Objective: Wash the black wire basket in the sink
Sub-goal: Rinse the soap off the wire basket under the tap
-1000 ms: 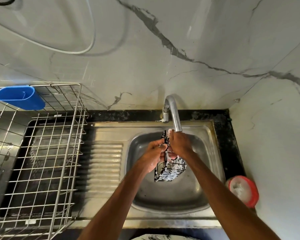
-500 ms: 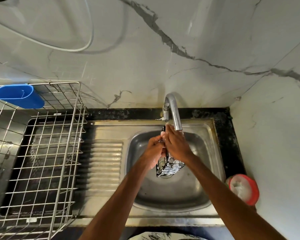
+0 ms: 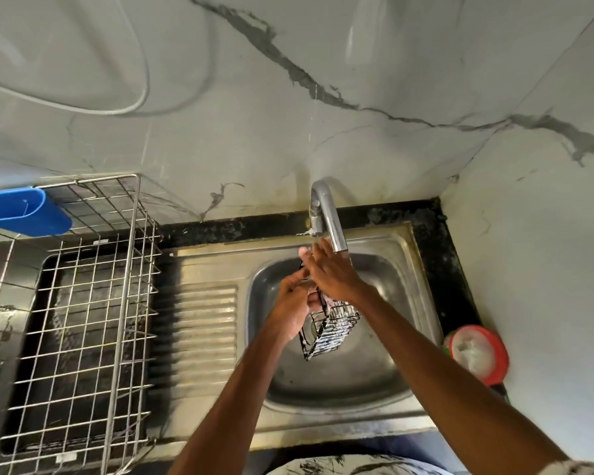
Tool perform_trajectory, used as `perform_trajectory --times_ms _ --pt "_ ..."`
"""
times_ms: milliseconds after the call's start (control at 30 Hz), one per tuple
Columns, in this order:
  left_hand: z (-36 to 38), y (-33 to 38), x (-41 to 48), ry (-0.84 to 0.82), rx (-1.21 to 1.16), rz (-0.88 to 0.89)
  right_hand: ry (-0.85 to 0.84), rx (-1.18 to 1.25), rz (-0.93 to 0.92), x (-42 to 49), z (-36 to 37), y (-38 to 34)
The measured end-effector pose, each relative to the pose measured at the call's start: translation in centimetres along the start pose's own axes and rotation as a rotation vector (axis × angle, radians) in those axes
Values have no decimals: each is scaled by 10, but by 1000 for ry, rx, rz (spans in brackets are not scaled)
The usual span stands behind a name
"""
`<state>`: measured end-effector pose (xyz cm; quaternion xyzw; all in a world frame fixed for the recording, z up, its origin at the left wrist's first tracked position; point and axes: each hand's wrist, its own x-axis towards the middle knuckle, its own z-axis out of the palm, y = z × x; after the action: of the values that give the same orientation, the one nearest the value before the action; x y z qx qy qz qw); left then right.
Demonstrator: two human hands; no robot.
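A small black wire basket [image 3: 330, 329], soapy and tilted, hangs over the steel sink [image 3: 408, 303] just below the tap [image 3: 328, 214]. My left hand [image 3: 294, 299] grips its upper left edge with curled fingers. My right hand [image 3: 330, 269] lies across the basket's top with its fingers stretched flat toward the spout. The upper part of the basket is hidden behind both hands. Whether water is running I cannot tell.
A steel wire dish rack [image 3: 83, 320] stands on the left counter with a blue plastic holder [image 3: 24, 214] hooked on its back rim. A ribbed drainboard [image 3: 203, 323] lies between rack and bowl. A red-rimmed tub [image 3: 477, 353] sits at the right by the wall.
The basket has dipped lower and tilted. My right hand has slid up toward the spout and its fingers have straightened. My left hand keeps its grip.
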<state>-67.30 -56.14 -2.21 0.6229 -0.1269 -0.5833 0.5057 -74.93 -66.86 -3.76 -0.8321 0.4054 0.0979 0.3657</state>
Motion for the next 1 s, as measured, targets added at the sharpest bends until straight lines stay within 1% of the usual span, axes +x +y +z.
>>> perform_trajectory --times_ms 67,133,200,267,400,500,600,633,667,733,833,900,1000 --pt "-3 1 0 36 -15 14 41 13 -84 -18 11 -6" --pt "-8 0 3 46 -28 51 44 70 -155 -44 20 -9" --pt "-15 -2 5 31 -53 76 55 106 -180 -62 27 -6" --pt "-14 -1 2 32 -66 64 58 97 -189 -65 27 -4" --pt "-5 -1 -4 22 38 67 18 129 -105 -30 12 -10" --pt "-4 2 -7 19 41 38 -11 141 -59 5 -1 -5" --pt "-4 9 -8 8 -1 33 -8 371 138 10 -14 4" --pt "-4 11 -7 11 -14 32 -1 427 149 4 -18 1" --pt "-3 12 -5 16 -29 32 13 427 134 0 -20 1" --pt "-3 12 -4 32 -48 32 103 402 39 -9 -16 5" --pt "-3 10 0 66 -124 21 163 490 -92 -28 -1 22" --pt "-3 11 1 68 -165 17 204 427 -175 -41 13 37" --pt "-2 12 1 69 -165 4 258 352 -183 -56 25 49"
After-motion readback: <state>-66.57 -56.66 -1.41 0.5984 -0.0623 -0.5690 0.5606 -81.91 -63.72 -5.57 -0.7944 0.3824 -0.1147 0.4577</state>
